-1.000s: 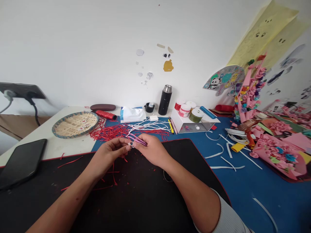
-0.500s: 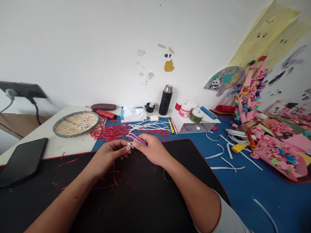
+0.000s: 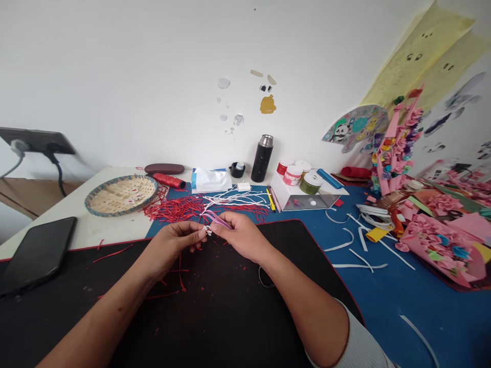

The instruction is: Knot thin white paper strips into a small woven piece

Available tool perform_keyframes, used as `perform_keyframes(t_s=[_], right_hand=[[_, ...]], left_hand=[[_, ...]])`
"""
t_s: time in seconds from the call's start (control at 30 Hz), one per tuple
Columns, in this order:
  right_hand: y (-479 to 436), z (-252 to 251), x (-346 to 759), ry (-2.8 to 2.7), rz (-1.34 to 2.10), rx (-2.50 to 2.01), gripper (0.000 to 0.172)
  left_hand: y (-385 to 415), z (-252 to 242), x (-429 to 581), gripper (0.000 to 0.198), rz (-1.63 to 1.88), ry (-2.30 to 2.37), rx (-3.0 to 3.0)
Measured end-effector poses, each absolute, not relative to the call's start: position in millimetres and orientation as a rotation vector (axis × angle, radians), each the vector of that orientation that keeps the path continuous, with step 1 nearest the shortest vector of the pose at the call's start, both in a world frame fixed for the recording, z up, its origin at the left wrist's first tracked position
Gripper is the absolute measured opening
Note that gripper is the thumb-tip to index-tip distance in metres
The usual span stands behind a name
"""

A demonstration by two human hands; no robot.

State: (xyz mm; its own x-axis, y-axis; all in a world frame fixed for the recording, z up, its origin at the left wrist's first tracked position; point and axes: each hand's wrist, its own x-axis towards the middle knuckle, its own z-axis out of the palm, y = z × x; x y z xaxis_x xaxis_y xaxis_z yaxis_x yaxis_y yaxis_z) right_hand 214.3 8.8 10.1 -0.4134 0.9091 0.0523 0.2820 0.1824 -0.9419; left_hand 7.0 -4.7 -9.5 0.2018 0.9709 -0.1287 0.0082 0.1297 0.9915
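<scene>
The view has drifted slightly left since a second ago, while both hands stay raised over a black desk mat (image 3: 230,312), forearms angled inward from either side and meeting near the middle of the frame. The left hand (image 3: 172,246) is turned palm-inward, its fingers (image 3: 196,237) pinched on a small white curl (image 3: 207,230). The right hand (image 3: 243,237), below a gray sleeve (image 3: 360,352), is curled with its fingers nearly closed on a few narrow pink strips (image 3: 218,220), which run from its fingertips toward the left hand and end at the white curl. The fingertips of the two hands are just apart, with the curl between them. Loose red shreds (image 3: 174,209) and white strips (image 3: 233,198) lie on the blue table cover (image 3: 422,306) just beyond the hands, with more red bits scattered on the mat. A woven basket (image 3: 121,195) sits farther left, beside a red spool (image 3: 169,180).
</scene>
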Motion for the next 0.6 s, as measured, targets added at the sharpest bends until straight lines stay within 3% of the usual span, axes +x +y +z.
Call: perform_keyframes(t_s=[0.6], right_hand=[[9.0, 7.7, 215.2, -1.855, 1.282, -1.151, 0.032]], left_hand=[[-5.2, -8.4, 6.8, 0.029, 0.983, 1.066, 1.19]])
